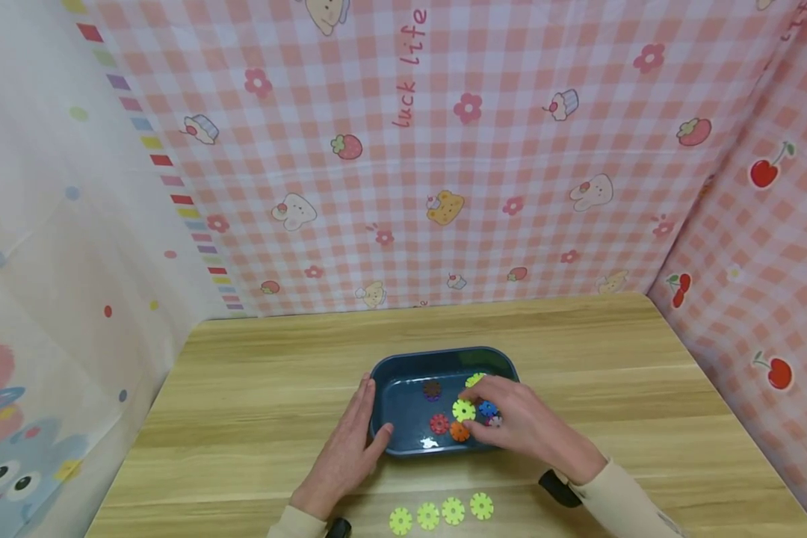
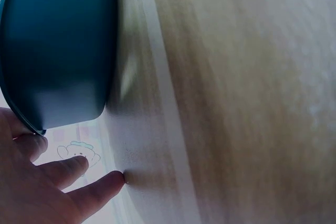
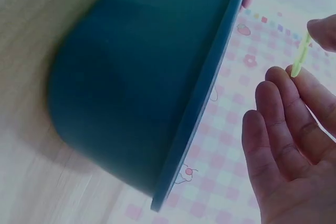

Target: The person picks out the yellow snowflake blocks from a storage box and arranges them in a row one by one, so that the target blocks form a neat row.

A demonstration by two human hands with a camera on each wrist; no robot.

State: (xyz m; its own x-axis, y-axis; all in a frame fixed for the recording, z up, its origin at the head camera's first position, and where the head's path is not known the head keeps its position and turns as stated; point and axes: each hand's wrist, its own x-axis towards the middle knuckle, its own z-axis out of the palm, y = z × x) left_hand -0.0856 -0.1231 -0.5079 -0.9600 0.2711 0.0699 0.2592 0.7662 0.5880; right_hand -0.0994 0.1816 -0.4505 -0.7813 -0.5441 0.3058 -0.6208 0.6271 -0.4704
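Note:
My right hand (image 1: 521,418) pinches a yellow-green notched plastic disc (image 1: 464,410) between thumb and fingers, above the dark blue-green tray (image 1: 403,357). Seen edge-on in the right wrist view, the disc (image 3: 301,55) spans from thumb to fingertip. My left hand (image 1: 344,442) rests against the tray's left end, its fingers fairly straight and the thumb at the near left corner. Inside the tray lie a red disc (image 1: 439,424), an orange disc (image 1: 459,432), a blue disc (image 1: 487,408), a brown disc (image 1: 432,388) and another yellow-green one (image 1: 474,379). The right hand partly covers some discs.
Several yellow-green discs (image 1: 428,516) lie in a row on the wooden table (image 1: 276,396), on the near side of the tray. A pink checked cloth (image 1: 403,187) hangs behind the table, with more cloth along both sides.

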